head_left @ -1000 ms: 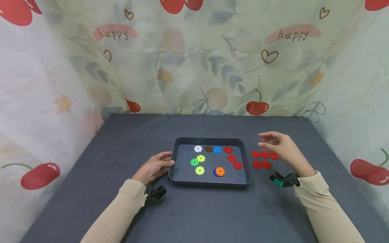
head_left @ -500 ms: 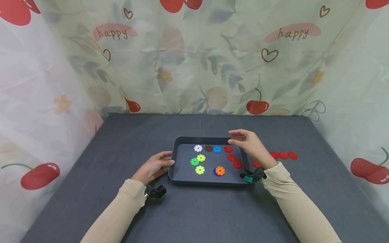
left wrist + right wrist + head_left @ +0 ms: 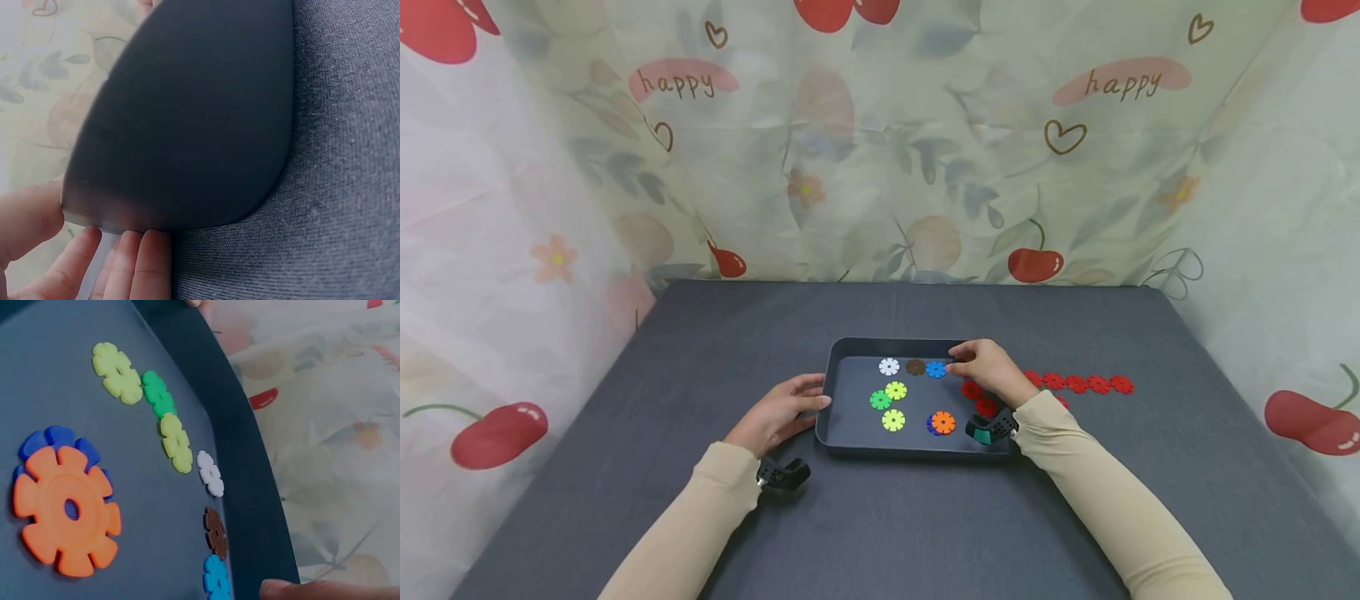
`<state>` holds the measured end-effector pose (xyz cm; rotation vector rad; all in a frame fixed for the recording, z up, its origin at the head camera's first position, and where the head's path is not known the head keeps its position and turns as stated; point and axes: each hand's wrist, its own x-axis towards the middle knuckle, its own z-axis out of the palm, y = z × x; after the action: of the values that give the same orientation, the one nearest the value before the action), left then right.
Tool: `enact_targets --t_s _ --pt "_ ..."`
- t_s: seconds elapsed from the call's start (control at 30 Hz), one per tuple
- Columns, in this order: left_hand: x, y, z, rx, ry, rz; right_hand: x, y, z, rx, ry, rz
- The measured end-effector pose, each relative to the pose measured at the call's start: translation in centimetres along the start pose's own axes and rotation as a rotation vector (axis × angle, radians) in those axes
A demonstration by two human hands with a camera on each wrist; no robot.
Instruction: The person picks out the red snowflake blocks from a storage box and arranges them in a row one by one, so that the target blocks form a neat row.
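My left hand (image 3: pixel 778 415) holds the left wall of a dark grey tray (image 3: pixel 917 456). In the left wrist view its thumb (image 3: pixel 31 215) reaches the rim while several fingers rest against the outer wall. My right hand (image 3: pixel 988 371) is over the tray's back right corner, thumb and forefinger tips apart, covering the place of a red flower-shaped disc. Left of those fingertips lie a blue disc (image 3: pixel 936 369), a brown disc (image 3: pixel 915 367) and a white disc (image 3: pixel 889 367). Two more red discs (image 3: pixel 972 390) show below the hand.
Yellow-green discs (image 3: pixel 892 421), a green disc (image 3: pixel 880 401) and an orange disc (image 3: pixel 943 422) overlapping a dark blue disc (image 3: pixel 932 424) lie in the tray. Right of it, several red discs (image 3: pixel 1077 384) form a row on the table, partly behind my right forearm. A printed curtain (image 3: pixel 880 167) surrounds the table.
My right hand has moved left from above the red discs on the table, across the tray's right wall, and down to its back right corner. The left hand stays at the tray.
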<state>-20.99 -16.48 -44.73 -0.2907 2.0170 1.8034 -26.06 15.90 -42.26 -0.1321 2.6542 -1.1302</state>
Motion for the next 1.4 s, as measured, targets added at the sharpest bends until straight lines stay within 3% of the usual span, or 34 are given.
enact_targets --t_s 0.37,1.4 --pt "0.1 0.0 0.0 0.017 0.005 -0.004 0.0 -0.2 0.3 -0.123 -0.005 -0.013" --pt "0.2 0.0 -0.1 0.028 0.026 -0.031 1.1 -0.3 0.9 -0.224 0.012 0.034"
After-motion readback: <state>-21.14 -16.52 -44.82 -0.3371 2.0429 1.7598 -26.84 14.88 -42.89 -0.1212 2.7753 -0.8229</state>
